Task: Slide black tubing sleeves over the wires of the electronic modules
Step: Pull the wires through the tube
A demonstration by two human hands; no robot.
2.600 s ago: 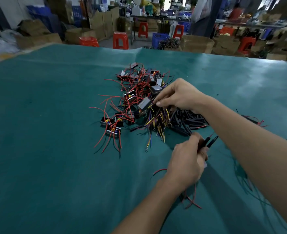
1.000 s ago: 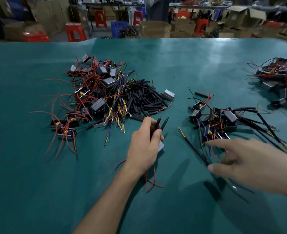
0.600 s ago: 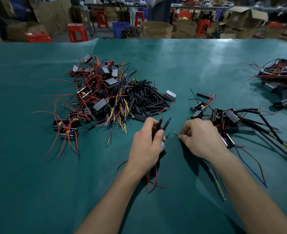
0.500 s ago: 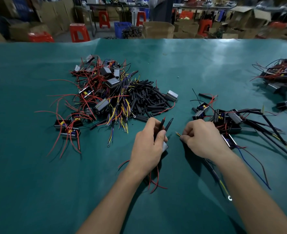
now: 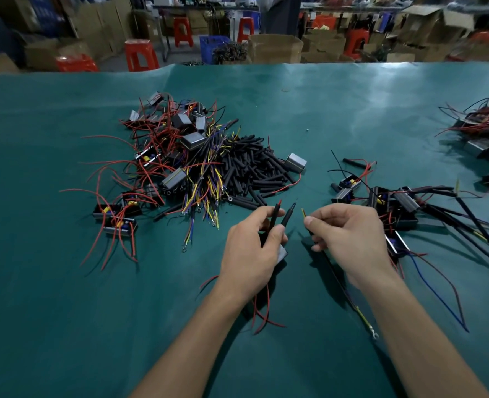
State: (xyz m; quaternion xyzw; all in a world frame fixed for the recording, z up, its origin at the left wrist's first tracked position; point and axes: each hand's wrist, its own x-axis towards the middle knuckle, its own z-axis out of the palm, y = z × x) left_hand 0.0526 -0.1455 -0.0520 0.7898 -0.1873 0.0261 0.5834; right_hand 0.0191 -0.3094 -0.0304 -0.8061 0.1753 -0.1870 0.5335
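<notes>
Two sleeved wires pinched upright in left hand with one grey module, right hand just beside pinching one yellow-tipped wire, loose sleeve pile beyond left hand, green mat beneath.

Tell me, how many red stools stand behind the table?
4, maybe more hidden: a near red stool, an orange-red one at its left, two farther back.

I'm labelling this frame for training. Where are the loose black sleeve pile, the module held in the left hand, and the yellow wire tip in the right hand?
loose black sleeve pile [image 5: 254, 170]: head view, middle of the heap.
module [image 5: 281, 255]: head view, grey corner below the palm.
yellow wire tip [image 5: 303, 212]: head view, bare end above the fingertips.
</notes>
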